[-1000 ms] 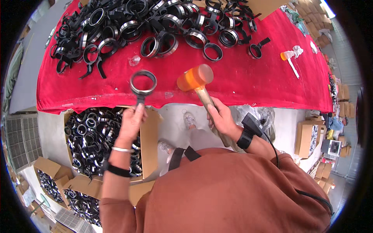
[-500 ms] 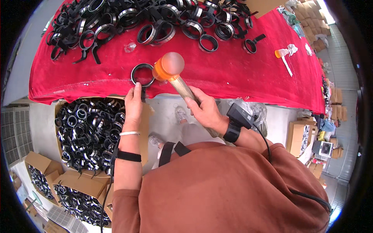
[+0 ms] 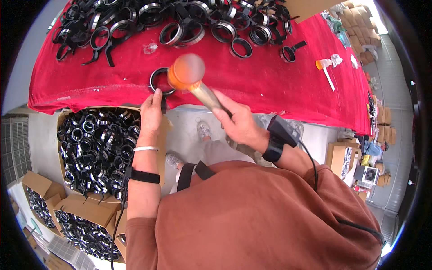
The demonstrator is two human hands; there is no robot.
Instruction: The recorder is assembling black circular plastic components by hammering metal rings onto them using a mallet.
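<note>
At the near edge of the red cloth lies a black ring with a metal band and a handle. My left hand grips that ring by its handle, thumb on top. My right hand is wrapped round the handle of a mallet with an orange, translucent head. The mallet head is slightly blurred and covers the right side of the ring in this view; whether it touches the ring I cannot tell.
Many similar rings are heaped along the far side of the red-covered table. Cardboard boxes of such rings stand on the floor at left. Another orange-headed mallet lies at the table's right, beside crumpled plastic.
The mallet head has shifted left and a little farther away, now overlapping the ring's right side. My left hand still holds the ring; the whole view has shifted slightly.
</note>
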